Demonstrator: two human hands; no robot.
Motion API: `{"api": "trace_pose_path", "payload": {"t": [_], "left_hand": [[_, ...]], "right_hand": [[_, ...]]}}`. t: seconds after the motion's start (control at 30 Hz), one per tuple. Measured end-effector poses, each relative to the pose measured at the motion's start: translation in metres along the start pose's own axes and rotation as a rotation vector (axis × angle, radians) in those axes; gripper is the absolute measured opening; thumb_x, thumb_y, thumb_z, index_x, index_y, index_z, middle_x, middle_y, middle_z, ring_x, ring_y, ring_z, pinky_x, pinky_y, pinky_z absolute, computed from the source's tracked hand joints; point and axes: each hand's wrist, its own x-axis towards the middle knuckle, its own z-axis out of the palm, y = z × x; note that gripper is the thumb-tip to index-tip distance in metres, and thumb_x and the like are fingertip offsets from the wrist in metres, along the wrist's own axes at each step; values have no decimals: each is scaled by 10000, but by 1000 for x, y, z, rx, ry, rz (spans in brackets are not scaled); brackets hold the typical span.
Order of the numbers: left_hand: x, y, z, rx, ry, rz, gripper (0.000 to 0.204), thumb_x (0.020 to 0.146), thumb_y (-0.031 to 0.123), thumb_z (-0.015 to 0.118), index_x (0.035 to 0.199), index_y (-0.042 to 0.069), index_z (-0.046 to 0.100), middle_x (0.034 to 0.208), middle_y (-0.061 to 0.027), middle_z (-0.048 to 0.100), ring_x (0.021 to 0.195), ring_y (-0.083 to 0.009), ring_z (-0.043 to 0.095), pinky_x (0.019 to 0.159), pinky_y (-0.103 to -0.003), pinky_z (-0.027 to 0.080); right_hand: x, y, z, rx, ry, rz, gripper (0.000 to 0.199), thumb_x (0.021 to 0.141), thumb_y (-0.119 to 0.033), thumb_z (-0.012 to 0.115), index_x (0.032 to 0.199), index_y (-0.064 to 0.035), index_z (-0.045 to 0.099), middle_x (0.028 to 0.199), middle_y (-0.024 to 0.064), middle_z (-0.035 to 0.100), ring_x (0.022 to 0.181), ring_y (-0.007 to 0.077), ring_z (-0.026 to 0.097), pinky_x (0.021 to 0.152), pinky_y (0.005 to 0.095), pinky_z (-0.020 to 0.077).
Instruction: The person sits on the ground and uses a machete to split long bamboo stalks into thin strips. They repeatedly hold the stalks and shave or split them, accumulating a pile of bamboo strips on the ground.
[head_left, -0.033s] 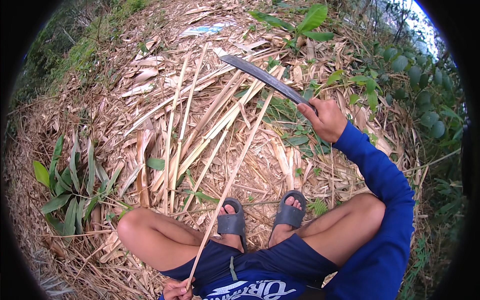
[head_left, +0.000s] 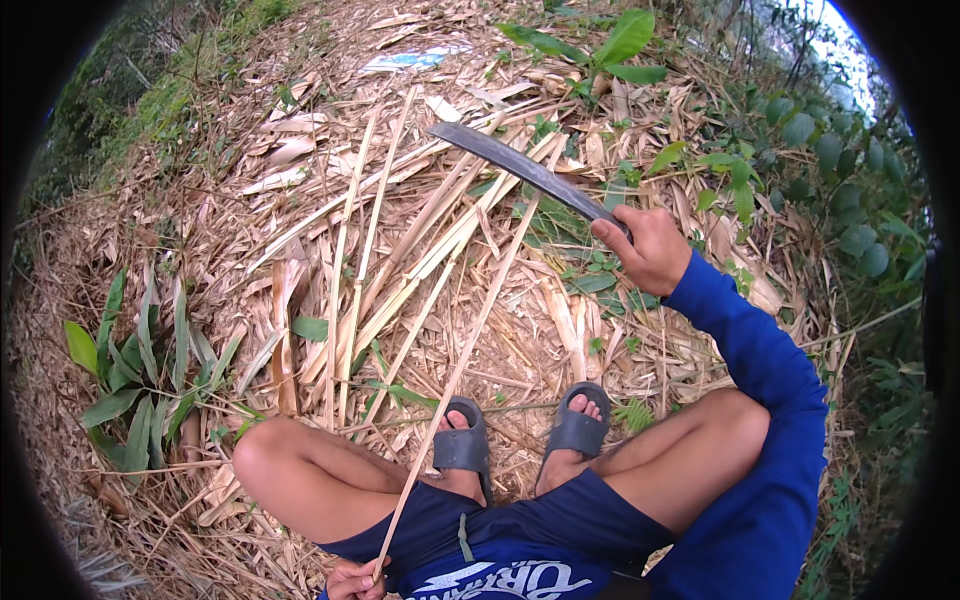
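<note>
My right hand (head_left: 655, 250) is wrapped around the handle end of a long machete (head_left: 530, 172). Its dark, slightly curved blade reaches to the upper left, over the far end of a long thin bamboo strip (head_left: 455, 385). Whether blade and strip touch, I cannot tell. At the lower edge, my left hand (head_left: 355, 580) grips the near end of this strip, which slants away across my lap and past my left foot. Beyond my feet, several pale split bamboo strips (head_left: 365, 250) lie on the ground, some of them crossing.
Dry husks and shavings (head_left: 500, 345) cover the ground. A leafy plant (head_left: 150, 385) grows near my left knee, a broad-leaved seedling (head_left: 605, 55) stands at the far side, and bushes (head_left: 850, 180) line the right. My sandals (head_left: 578, 430) are close to the strip.
My right hand and the machete have moved slightly down, toward me, and the blade's tip has shifted a little left. The strip's far end has dipped slightly nearer; my left hand has hardly moved.
</note>
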Motion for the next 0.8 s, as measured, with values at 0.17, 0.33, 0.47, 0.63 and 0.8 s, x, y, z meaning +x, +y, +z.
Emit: {"api": "trace_pose_path", "payload": {"t": [0.17, 0.33, 0.47, 0.63, 0.8], "left_hand": [[-14, -8, -14, -40, 16, -4, 438, 891, 16, 508, 1325, -33, 534, 587, -86, 383, 448, -123, 261, 420, -279, 217], [-20, -12, -9, -11, -47, 120, 440, 893, 26, 517, 1330, -19, 537, 589, -97, 427, 417, -106, 268, 390, -264, 221], [-23, 44, 15, 425, 171, 569, 540, 881, 166, 699, 1348, -30, 513, 624, -96, 557, 406, -87, 395, 370, -221, 298], [-59, 135, 17, 1076, 976, 957, 203, 983, 186, 581, 1006, -7, 639, 567, 44, 490, 412, -9, 385, 395, -182, 288], [-46, 179, -13, 1490, 1236, 1162, 207, 992, 192, 576, 907, 3, 583, 629, 51, 461, 520, -21, 366, 461, -211, 255]], "right_hand": [[-1, 15, 9, -40, 30, -111, 554, 933, -489, 574, 765, 37, 619, 565, 209, 557, 513, 341, 579, 523, 441, 450], [5, 88, 17, 111, 38, 534, 640, 922, -560, 557, 705, 40, 612, 569, 174, 564, 517, 268, 598, 516, 406, 460], [-31, 111, 34, -41, -253, 612, 675, 847, -591, 631, 668, 60, 618, 628, 192, 614, 606, 311, 648, 611, 423, 506], [-63, 80, 64, -323, -758, 305, 596, 759, -515, 746, 793, 78, 687, 758, 281, 659, 743, 409, 668, 734, 448, 537], [-72, 71, 73, -334, -981, 244, 618, 742, -562, 753, 825, 49, 705, 792, 270, 670, 791, 397, 673, 763, 450, 533]]}}
